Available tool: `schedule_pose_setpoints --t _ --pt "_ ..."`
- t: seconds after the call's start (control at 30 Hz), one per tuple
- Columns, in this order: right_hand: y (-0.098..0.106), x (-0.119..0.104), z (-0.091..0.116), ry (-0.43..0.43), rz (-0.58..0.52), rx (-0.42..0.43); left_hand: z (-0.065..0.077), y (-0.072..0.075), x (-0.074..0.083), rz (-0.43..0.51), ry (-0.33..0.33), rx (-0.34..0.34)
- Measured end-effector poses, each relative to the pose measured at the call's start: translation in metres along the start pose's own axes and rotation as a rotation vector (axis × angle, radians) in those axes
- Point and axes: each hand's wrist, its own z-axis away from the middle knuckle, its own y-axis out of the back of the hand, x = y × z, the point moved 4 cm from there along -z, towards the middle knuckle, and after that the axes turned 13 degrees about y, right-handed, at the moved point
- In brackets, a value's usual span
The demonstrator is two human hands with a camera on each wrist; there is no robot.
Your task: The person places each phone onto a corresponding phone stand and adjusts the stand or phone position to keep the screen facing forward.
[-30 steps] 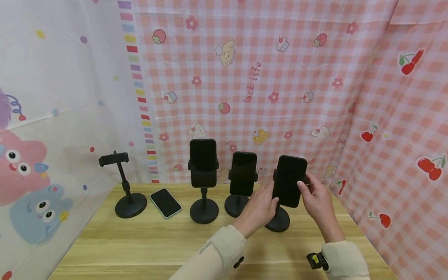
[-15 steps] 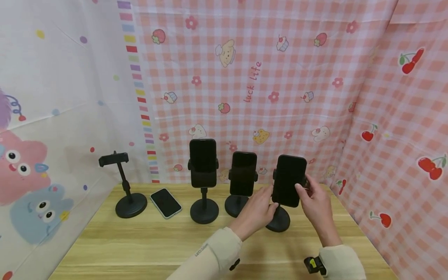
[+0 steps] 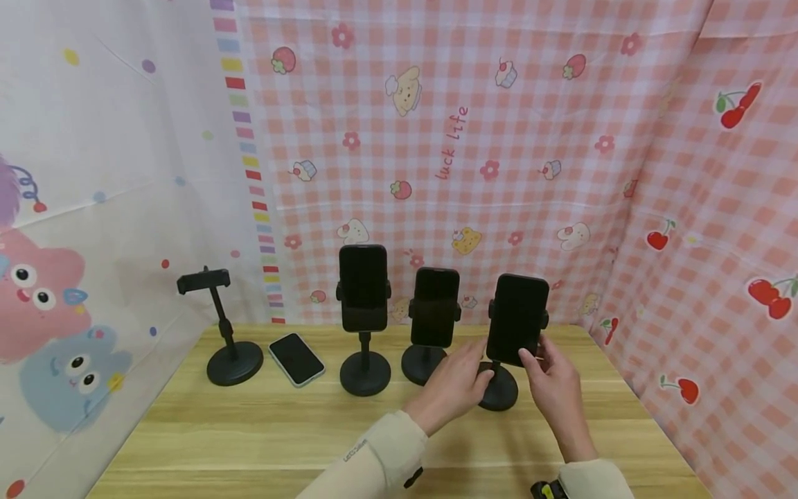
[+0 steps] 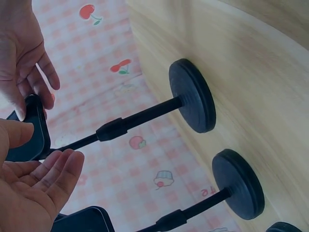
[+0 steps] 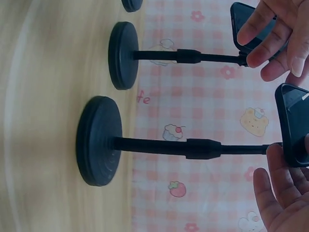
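Note:
A black phone [image 3: 517,315] sits upright, slightly tilted, in the rightmost black phone stand [image 3: 501,390]. My right hand [image 3: 556,388] pinches its lower right corner, thumb on the front and fingers behind. Beside the lower left edge is my left hand [image 3: 450,387], fingers loosely extended; whether it touches the phone I cannot tell. In the left wrist view, the left hand [image 4: 36,193] lies nearer the camera than the right hand [image 4: 21,63]. The right wrist view has the phone [image 5: 295,125] above the right hand's fingers, with the stand's round base [image 5: 99,140] on the table.
Two more stands carry phones, the middle phone [image 3: 435,307] and a taller one [image 3: 364,287]. Farther left, a pale-edged phone [image 3: 296,359] lies flat next to a stand [image 3: 233,362] with a bare clamp. A checked cloth [image 3: 486,125] hangs behind the wooden table [image 3: 262,443].
My right hand has moved down the phone's right edge to its lower corner. The left hand has drawn slightly left and down from the phone. The stands stay in place.

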Motion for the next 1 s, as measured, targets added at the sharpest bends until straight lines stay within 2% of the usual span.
schedule_pose_setpoints --t 0.23,0.43,0.7,0.83,1.0 --pt "-0.005 0.002 0.012 -0.044 -0.001 -0.007 0.005 -0.003 -0.003 -0.06 0.018 -0.03" --pt "-0.011 0.001 0.022 -0.08 -0.003 -0.048 0.009 -0.004 -0.008 -0.097 0.02 -0.013" --pt "-0.02 0.006 0.036 -0.155 0.014 -0.196 0.018 -0.009 -0.024 -0.155 0.03 -0.036" --pt "-0.023 0.004 0.041 -0.117 0.085 -0.274 0.025 -0.012 -0.032 -0.223 0.024 -0.035" --pt "-0.029 -0.001 0.048 -0.064 0.186 -0.414 0.032 -0.014 -0.04 -0.314 0.029 -0.035"
